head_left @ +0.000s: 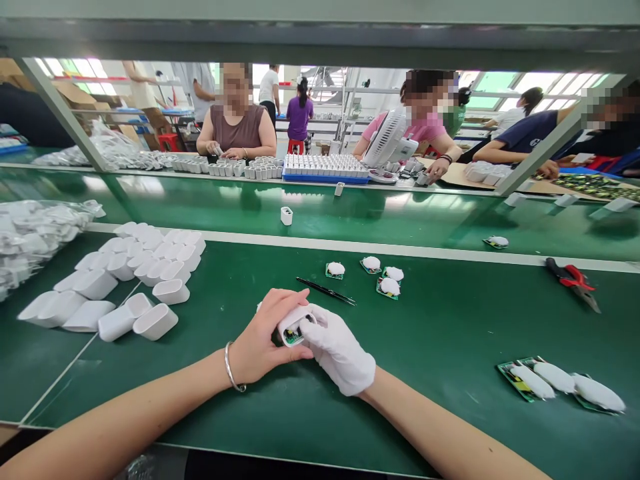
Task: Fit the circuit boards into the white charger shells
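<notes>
My bare left hand (267, 327), with a silver bangle at the wrist, is wrapped round a white plastic housing (285, 331). The housing's open end faces me, and a green circuit board (293, 335) shows inside it. In a white glove, my right hand (337, 347) has its fingers at that opening, touching the board. Whether those fingers grip the board or press on it is partly hidden. Just beyond my hands lie black tweezers (326, 291) and several small boards with white padding (389, 287).
Many empty white housings (163, 321) stand at the left beside a plastic bag of parts (35, 233). Red-handled pliers (573, 283) and padded boards (597, 392) lie at the right. Beyond a white strip (280, 244), co-workers sit across the bench near a blue tray (325, 177).
</notes>
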Available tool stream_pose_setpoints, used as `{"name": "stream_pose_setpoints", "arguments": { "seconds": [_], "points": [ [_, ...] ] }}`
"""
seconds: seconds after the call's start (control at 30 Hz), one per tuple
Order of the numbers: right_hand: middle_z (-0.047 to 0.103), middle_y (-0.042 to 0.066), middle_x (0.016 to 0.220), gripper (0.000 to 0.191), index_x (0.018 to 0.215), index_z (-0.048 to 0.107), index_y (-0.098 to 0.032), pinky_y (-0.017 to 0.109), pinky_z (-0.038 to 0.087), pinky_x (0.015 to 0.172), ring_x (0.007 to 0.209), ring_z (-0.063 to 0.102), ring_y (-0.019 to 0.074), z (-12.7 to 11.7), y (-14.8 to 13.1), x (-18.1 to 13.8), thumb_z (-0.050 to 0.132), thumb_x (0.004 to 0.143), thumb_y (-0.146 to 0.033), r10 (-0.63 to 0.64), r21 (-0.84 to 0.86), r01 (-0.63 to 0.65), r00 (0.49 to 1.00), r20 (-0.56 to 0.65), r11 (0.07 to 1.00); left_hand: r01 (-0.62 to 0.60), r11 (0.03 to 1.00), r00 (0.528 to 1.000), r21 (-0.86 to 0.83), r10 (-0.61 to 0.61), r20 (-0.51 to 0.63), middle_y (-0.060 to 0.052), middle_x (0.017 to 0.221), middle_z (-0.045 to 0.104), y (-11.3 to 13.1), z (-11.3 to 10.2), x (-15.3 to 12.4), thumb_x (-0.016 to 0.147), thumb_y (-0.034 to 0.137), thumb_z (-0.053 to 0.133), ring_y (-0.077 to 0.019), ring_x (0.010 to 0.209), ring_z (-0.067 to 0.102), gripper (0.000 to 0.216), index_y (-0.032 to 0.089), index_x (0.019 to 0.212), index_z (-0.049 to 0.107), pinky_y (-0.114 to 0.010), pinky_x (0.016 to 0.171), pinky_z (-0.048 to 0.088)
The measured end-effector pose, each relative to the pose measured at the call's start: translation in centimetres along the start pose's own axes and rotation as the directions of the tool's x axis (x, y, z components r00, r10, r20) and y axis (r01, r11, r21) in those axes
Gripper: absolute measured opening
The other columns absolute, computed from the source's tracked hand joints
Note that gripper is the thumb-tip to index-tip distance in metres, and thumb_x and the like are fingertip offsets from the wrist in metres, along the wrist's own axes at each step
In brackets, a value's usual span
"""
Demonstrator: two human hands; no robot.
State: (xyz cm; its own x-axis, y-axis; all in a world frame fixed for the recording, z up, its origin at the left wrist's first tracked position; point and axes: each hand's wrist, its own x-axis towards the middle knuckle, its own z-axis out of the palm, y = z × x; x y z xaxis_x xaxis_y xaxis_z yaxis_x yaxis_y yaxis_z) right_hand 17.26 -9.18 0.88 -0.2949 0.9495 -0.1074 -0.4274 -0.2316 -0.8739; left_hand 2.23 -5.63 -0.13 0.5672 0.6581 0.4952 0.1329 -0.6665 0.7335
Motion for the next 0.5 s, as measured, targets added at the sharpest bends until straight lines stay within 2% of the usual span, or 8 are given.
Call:
{"name": "stream_pose_setpoints", "arguments": {
  "seconds": [0.07,0.13,0.2,0.23,0.27,0.33,0.43,0.5],
  "points": [
    [0.060,0.002,0.072,0.036,0.081,0.062,-0.018,0.030,0.046,0.063,0.065,0.056,0.0150,-0.9,-0.5,0.1,0.060,0.075,-0.054,-0.039,-0.210,0.038,0.999,-0.002,0.977,0.090,0.990,0.995,-0.110,-0.094,-0.040,-0.009,0.113,0.058,0.1,-0.1,0.1,0.080,0.047,0.060,-0.0245,0.102,0.053,0.046,0.023,0.119,0.054,-0.038,0.088,0.044],
    [0.060,0.004,0.071,0.037,0.082,0.062,-0.019,0.032,0.045,0.062,0.061,0.054,0.0156,-2.3,-1.3,0.3,0.047,0.083,-0.052,-0.184,-0.576,0.108,0.980,-0.074,0.811,0.166,0.969,0.982,-0.180,-0.179,-0.056,-0.009,0.108,0.061,0.1,-0.1,0.2,0.082,0.043,0.059,-0.0229,0.097,0.057,0.036,0.020,0.109,0.059,-0.035,0.083,0.046],
    [0.062,0.006,0.083,0.027,0.088,0.063,-0.020,0.033,0.044,0.066,0.070,0.056,0.0183,-3.8,-2.1,0.8,0.048,0.085,-0.042,-0.401,-0.905,0.047,0.905,-0.140,0.422,0.211,0.960,0.973,-0.187,-0.224,-0.053,-0.009,0.104,0.063,0.1,-0.1,0.3,0.081,0.042,0.061,-0.0222,0.093,0.059,0.034,0.019,0.105,0.061,-0.033,0.079,0.047],
    [0.062,0.008,0.091,0.022,0.093,0.062,-0.020,0.034,0.044,0.068,0.078,0.056,0.0206,-4.4,-2.4,1.1,0.052,0.083,-0.037,-0.471,-0.977,-0.040,0.871,-0.137,0.209,0.219,0.961,0.972,-0.169,-0.229,-0.044,-0.009,0.103,0.064,0.1,0.0,0.3,0.079,0.042,0.062,-0.0221,0.091,0.059,0.035,0.018,0.104,0.062,-0.032,0.077,0.048],
    [0.062,0.009,0.097,0.021,0.097,0.062,-0.021,0.034,0.043,0.070,0.085,0.056,0.0228,-5.0,-2.7,1.5,0.054,0.082,-0.034,-0.484,-0.992,-0.127,0.866,-0.124,0.027,0.219,0.965,0.973,-0.145,-0.226,-0.036,-0.009,0.102,0.064,0.1,0.1,0.2,0.078,0.042,0.064,-0.0219,0.090,0.059,0.035,0.018,0.103,0.063,-0.032,0.075,0.048],
    [0.061,0.010,0.101,0.018,0.098,0.061,-0.020,0.033,0.043,0.067,0.089,0.056,0.0243,-5.6,-2.9,2.2,0.053,0.084,-0.027,-0.361,-0.952,-0.213,0.924,-0.123,-0.221,0.203,0.975,0.978,-0.092,-0.207,-0.041,-0.008,0.098,0.064,0.1,0.2,0.2,0.076,0.043,0.066,-0.0212,0.085,0.059,0.035,0.019,0.100,0.064,-0.032,0.073,0.047],
    [0.061,0.009,0.093,0.018,0.087,0.062,-0.019,0.028,0.041,0.060,0.079,0.058,0.0202,-5.9,-2.7,2.9,0.045,0.086,-0.014,-0.200,-0.910,-0.223,0.967,-0.160,-0.349,0.174,0.984,0.978,-0.024,-0.176,-0.113,-0.006,0.091,0.063,0.2,0.3,0.2,0.074,0.043,0.067,-0.0191,0.079,0.058,0.036,0.020,0.102,0.064,-0.031,0.070,0.047],
    [0.060,0.009,0.091,0.020,0.084,0.062,-0.019,0.028,0.042,0.060,0.078,0.059,0.0190,-5.8,-2.6,2.8,0.044,0.084,-0.009,-0.226,-0.917,-0.235,0.960,-0.167,-0.322,0.168,0.985,0.972,0.026,-0.161,-0.168,-0.005,0.087,0.060,0.4,0.1,0.3,0.073,0.042,0.068,-0.0177,0.076,0.056,0.037,0.020,0.101,0.062,-0.030,0.067,0.047]
  ]
}}
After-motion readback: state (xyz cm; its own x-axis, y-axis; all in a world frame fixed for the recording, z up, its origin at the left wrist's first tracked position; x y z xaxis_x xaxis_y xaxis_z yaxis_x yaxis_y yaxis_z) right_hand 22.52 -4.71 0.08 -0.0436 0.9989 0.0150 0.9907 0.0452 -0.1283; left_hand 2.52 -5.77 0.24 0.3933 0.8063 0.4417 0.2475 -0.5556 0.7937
